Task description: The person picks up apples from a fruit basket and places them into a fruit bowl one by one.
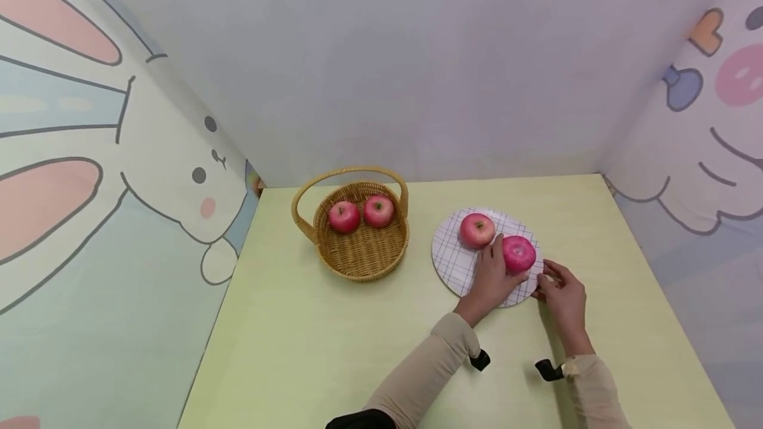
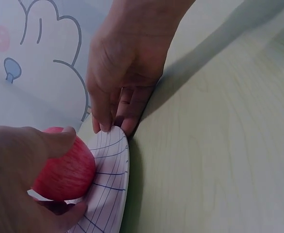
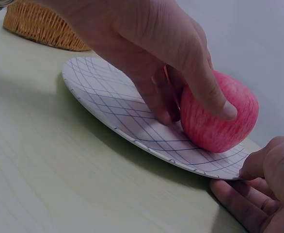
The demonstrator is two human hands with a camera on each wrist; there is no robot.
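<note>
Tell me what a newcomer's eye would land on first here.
The bright red apple on the near right of the checked plate, gripped by the left hand, while the right hand pinches the plate's rim. A second apple sits behind it on the plate, and the wicker basket to the left holds two more.

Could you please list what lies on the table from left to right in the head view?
Wicker basket holding two apples, checked plate, left hand gripping the nearer apple, right hand at the plate's rim.
</note>
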